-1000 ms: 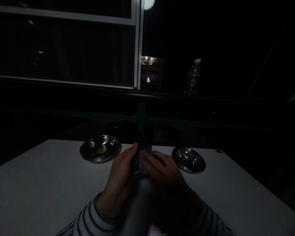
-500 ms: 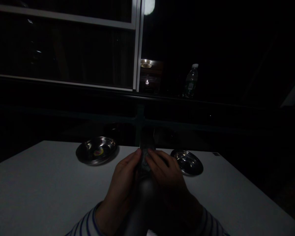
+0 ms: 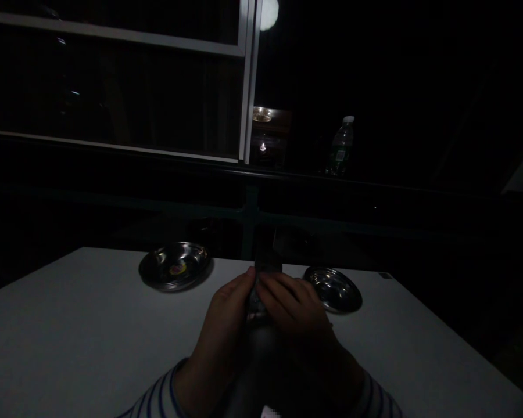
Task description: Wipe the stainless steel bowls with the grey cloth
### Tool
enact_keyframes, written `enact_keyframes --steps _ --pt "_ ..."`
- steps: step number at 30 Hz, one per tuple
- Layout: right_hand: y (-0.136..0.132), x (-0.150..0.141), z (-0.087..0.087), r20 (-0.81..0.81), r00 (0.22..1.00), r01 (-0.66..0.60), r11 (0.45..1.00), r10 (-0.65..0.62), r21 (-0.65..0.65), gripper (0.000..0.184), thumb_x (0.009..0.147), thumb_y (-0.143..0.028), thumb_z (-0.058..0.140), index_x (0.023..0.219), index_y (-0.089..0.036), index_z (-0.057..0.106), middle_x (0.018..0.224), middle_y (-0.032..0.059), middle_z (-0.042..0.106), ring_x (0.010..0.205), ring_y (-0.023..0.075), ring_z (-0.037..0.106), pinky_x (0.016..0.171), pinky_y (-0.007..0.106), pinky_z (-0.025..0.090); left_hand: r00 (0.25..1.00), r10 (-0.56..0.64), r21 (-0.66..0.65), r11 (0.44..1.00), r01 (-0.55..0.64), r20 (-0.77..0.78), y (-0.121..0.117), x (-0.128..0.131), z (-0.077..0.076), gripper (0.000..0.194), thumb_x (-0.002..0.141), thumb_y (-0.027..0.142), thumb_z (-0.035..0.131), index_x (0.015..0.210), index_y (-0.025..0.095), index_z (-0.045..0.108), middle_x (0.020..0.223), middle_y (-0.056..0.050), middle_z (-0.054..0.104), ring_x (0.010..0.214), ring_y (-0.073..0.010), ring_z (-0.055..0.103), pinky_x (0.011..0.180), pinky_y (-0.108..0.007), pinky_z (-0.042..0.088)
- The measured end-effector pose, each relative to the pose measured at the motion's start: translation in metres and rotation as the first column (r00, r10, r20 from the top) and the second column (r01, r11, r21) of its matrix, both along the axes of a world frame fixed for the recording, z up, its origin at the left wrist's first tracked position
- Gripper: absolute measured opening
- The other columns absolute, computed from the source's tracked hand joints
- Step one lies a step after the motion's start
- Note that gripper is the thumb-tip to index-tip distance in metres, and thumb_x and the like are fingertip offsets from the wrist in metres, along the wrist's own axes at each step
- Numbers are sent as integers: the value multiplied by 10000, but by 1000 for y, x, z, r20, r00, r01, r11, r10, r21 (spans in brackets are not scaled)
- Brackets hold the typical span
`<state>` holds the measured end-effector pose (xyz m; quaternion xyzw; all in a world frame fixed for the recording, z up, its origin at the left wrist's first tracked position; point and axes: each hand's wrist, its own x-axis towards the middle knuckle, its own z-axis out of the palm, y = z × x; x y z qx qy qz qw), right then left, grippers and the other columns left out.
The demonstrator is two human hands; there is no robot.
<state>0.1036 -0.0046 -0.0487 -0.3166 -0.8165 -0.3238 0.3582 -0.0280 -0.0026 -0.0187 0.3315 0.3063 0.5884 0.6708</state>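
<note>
The scene is very dark. My left hand (image 3: 224,325) and my right hand (image 3: 294,307) meet over the white table (image 3: 70,337), both closed around a narrow dark upright object (image 3: 264,278) that I cannot make out. Its top sticks up above my fingertips. My left fingers wrap its left side, and my right fingers lie across its front. Both of my sleeves are striped white and blue.
A steel dish (image 3: 175,266) with a small colourful item inside sits at the far left of my hands. Another steel dish (image 3: 335,288) lies to the right. Beyond the table is a dark ledge with a plastic water bottle (image 3: 340,146) and a window frame (image 3: 247,81).
My hands have shifted slightly on the dark object and my right fingers sit lower across it. The view has drifted a little.
</note>
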Motion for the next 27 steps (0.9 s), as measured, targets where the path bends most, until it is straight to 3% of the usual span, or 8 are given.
enact_keyframes --steps 3,8,13,18,24,27 --pt "-1 1 -1 2 1000 -18 999 18 -51 324 935 -158 312 1151 -104 546 1230 70 561 1121 217 434 840 369 343 999 -25 -29 999 25 -25 0 0 -2 234 725 370 644 723 137 673 671 -14 665 647 -104 591 638 -200 465" --pt "1 0 -2 67 996 -59 994 66 -94 313 937 -172 316 1146 -135 546 1224 31 567 1102 207 437 826 370 340 998 46 -78 996 -49 -43 4 -4 -7 240 688 388 669 720 150 670 647 -10 662 610 -115 584 595 -211 452" --pt "-1 1 5 2 1000 -13 996 14 -86 296 928 -180 352 1140 -108 546 1209 64 573 1090 210 437 832 363 329 994 -1 -20 1000 -1 -112 3 -3 -5 254 727 391 622 734 143 675 669 -18 663 647 -132 590 608 -222 445" --pt "-8 -5 4 80 995 -46 990 57 -130 286 928 -197 344 1115 -142 554 1179 18 586 1067 197 446 801 361 331 989 72 -13 997 -74 -130 3 -7 -1 241 704 386 645 646 151 656 592 4 633 585 -116 560 581 -212 435" --pt "-7 -1 8 -53 998 39 999 -39 3 277 915 -184 374 1105 -139 570 1159 59 596 1056 203 469 819 364 353 970 20 16 1000 -16 -242 -5 -6 12 207 722 335 610 647 158 689 579 -21 649 602 -142 586 539 -209 436" --pt "-8 -2 8 -82 994 68 998 -69 -19 285 909 -187 380 1112 -115 567 1159 72 594 1048 207 469 816 364 362 957 42 18 999 -38 -287 -7 -5 13 187 709 298 602 614 162 687 546 -31 635 583 -168 591 512 -230 435"
